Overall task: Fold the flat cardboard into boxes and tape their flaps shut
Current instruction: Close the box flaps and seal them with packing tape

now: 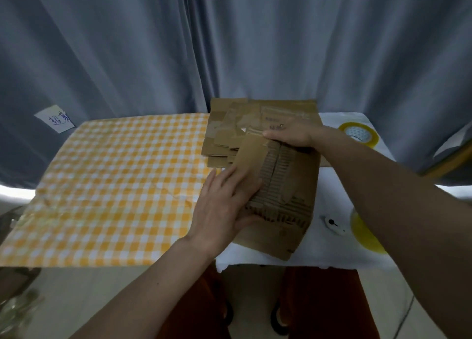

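A worn flat cardboard piece (288, 185), its torn surface showing the ribbed inner layer, is held over the table's right half. My left hand (224, 206) holds its left edge, fingers lying flat on top and thumb under the near side. My right hand (293, 134) grips its far end, fingers curled over the edge. Behind it lies a stack of flat cardboard (245, 124) at the table's back. A roll of yellowish tape (358, 134) sits at the back right.
A yellow-and-white checked cloth (115, 190) covers the table's left half; a white cloth (332, 254) covers the right. A second yellow tape roll (362, 234) and a small white object (333, 225) lie near my right forearm. Grey curtains hang behind.
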`<act>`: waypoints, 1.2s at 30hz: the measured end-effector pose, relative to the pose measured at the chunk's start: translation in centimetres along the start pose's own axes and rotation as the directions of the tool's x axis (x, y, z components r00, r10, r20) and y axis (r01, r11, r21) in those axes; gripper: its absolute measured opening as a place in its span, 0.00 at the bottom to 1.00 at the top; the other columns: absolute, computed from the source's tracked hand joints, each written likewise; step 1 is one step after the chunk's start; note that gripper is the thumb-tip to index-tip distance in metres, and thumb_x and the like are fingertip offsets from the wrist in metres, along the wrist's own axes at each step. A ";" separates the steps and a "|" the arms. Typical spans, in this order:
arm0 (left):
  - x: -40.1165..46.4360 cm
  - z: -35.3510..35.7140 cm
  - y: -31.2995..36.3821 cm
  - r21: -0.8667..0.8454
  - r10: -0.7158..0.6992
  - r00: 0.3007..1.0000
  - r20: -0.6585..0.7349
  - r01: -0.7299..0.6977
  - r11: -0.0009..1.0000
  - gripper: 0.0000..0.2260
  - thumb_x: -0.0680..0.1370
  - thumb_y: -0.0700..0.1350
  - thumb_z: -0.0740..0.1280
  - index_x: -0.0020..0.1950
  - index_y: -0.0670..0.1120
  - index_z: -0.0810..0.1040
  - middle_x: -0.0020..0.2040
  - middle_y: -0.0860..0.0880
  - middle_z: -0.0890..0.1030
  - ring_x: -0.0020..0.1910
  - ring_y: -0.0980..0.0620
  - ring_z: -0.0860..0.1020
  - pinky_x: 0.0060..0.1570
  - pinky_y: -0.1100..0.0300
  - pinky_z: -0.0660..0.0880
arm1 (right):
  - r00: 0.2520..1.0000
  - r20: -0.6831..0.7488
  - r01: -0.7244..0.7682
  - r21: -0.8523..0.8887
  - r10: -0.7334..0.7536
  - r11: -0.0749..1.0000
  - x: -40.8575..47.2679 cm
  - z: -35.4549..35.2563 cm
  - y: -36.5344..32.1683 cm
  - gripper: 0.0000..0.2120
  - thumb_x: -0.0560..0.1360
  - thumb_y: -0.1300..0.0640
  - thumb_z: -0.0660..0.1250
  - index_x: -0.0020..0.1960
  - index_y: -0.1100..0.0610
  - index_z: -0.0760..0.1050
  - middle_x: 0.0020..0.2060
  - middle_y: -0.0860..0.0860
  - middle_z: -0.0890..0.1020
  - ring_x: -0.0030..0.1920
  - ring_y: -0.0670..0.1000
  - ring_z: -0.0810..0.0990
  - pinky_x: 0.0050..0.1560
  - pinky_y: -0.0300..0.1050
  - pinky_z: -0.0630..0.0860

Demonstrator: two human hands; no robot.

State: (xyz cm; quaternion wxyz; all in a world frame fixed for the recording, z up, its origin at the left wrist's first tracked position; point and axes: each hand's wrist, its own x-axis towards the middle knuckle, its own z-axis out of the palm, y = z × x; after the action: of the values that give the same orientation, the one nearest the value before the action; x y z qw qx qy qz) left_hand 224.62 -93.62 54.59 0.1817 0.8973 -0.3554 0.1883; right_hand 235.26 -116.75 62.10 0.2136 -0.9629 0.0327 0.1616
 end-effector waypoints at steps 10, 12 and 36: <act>0.2 -0.6 3.8 -0.875 -0.735 0.610 0.294 0.481 0.049 0.15 0.84 0.51 0.53 0.66 0.58 0.74 0.58 0.62 0.79 0.61 0.62 0.75 0.60 0.61 0.74 | 0.987 -0.118 -0.036 0.480 0.105 0.876 -6.1 2.2 2.8 0.15 0.81 0.54 0.56 0.52 0.64 0.76 0.50 0.58 0.77 0.48 0.56 0.75 0.49 0.48 0.71; 0.9 -0.9 4.6 -0.865 -0.692 0.655 0.303 0.493 0.088 0.19 0.83 0.56 0.54 0.74 0.56 0.65 0.68 0.57 0.73 0.67 0.57 0.71 0.65 0.56 0.71 | 0.990 -0.069 -0.067 0.557 0.126 0.828 -7.2 2.8 2.7 0.14 0.82 0.54 0.55 0.56 0.61 0.76 0.52 0.54 0.75 0.53 0.55 0.74 0.58 0.50 0.70; 2.8 -1.6 1.7 0.244 -0.218 0.876 0.430 0.119 0.962 0.29 0.81 0.57 0.43 0.78 0.43 0.43 0.79 0.45 0.43 0.78 0.50 0.40 0.74 0.56 0.36 | 0.937 -0.336 -0.025 -0.346 -0.099 0.938 -7.2 8.8 -0.5 0.31 0.79 0.38 0.41 0.77 0.51 0.40 0.77 0.55 0.40 0.76 0.54 0.39 0.74 0.55 0.38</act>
State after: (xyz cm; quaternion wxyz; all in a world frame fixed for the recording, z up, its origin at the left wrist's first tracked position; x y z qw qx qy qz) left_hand 225.00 -95.67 57.59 0.0138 0.9581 -0.2861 -0.0061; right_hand 225.86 -112.67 57.13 0.0353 -0.9990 0.0230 -0.0124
